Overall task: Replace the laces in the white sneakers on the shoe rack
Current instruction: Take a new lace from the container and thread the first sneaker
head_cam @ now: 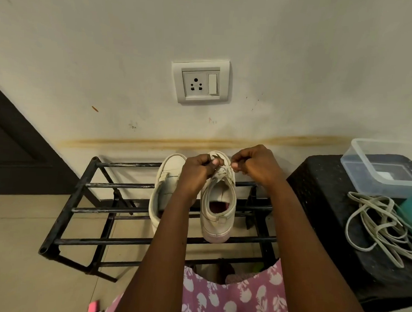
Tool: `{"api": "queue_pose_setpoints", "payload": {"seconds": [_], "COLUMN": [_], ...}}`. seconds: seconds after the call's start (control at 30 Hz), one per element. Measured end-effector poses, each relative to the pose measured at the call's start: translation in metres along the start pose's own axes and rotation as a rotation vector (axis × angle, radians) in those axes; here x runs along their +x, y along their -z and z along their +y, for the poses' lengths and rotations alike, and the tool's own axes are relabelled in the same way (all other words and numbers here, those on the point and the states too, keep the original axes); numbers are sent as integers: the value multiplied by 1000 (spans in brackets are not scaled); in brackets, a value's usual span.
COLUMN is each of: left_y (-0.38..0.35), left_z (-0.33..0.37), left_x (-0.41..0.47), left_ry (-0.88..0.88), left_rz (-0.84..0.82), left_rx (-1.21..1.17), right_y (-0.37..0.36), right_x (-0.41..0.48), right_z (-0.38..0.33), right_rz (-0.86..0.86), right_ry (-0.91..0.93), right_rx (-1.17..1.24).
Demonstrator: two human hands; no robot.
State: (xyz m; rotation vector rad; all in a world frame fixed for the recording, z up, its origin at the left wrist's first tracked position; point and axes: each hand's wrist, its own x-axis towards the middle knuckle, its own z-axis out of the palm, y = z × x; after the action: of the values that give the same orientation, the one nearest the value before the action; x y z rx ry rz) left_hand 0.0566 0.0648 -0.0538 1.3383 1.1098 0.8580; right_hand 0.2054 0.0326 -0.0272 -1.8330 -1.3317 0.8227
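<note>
My left hand (197, 172) pinches the lace (221, 172) on a white sneaker (217, 224). My right hand (254, 167) pinches its other end.

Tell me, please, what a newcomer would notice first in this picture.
The left hand and right hand pinch a lace on one white sneaker, which stands on the black shoe rack at the centre. A second sneaker stands beside it. At the right, a tangle of loose laces lies on a black stool.
</note>
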Motion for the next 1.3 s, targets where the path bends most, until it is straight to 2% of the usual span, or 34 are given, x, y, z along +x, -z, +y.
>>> {"api": "queue_pose_setpoints", "payload": {"seconds": [0.07, 0.2, 0.27, 0.43, 0.53, 0.6, 0.67, 0.7, 0.77, 0.83, 0.9, 0.97, 1.0, 1.1, 1.17, 1.23, 1.3], "left_y": [7, 19, 21, 19, 13, 11, 11, 12, 15, 22, 39, 59, 67, 73, 65, 53, 41], "left_z": [0, 0, 0, -1, -3, -3, 4, 7, 22, 37, 43, 46, 47, 51, 51, 47, 37], "left_x": [-2, -6, -7, -13, -19, -17, -12, -9, -5, -1, 9, 20, 26, 30, 24, 15, 7], "left_ry": [-16, -123, -163, -166, -86, -40, 45, 72, 148, 205, 234, 234, 231, 272, 236, 47, -88], "left_rz": [-17, 24, 31, 81, 124, 169, 157, 159, 171, 294, 416, 458, 440, 312, 262, 142, -133], "left_rx": [68, 576, 698, 799, 854, 854, 774, 655, 185, -249, -378, -297, -184, 508, 815, 837, 794], "right_y": [4, 8, 7, -1, -10, -10, -8, -8, -9, -12, -13, -13, -13, -13, -15, -18, -22], "right_x": [-1, -4, -8, -13, -19, -24, -28, -29, -30, -29, -29, -29, -30, -30, -29, -28, -27], "right_z": [2, 13, 19, 32, 38, 40, 42, 43, 44, 44, 43, 42, 41, 40, 39, 36, 32], "right_rz": [22, -14, -45, 9, 109, 112, 30, -5, -43, -59, -89, -121, -139, -170, -157, -105, -49], "right_ry": [-30, -108, -117, -148, -163, -148, -126, -120, -127, -130, -133, -124, -123, -138, -127, -82, -21], "right_rx": [-93, -241, -304, -395, -309, -274, -296, -302, -295, -306, -293, -282, -285, -310, -360, -343, -219]}}
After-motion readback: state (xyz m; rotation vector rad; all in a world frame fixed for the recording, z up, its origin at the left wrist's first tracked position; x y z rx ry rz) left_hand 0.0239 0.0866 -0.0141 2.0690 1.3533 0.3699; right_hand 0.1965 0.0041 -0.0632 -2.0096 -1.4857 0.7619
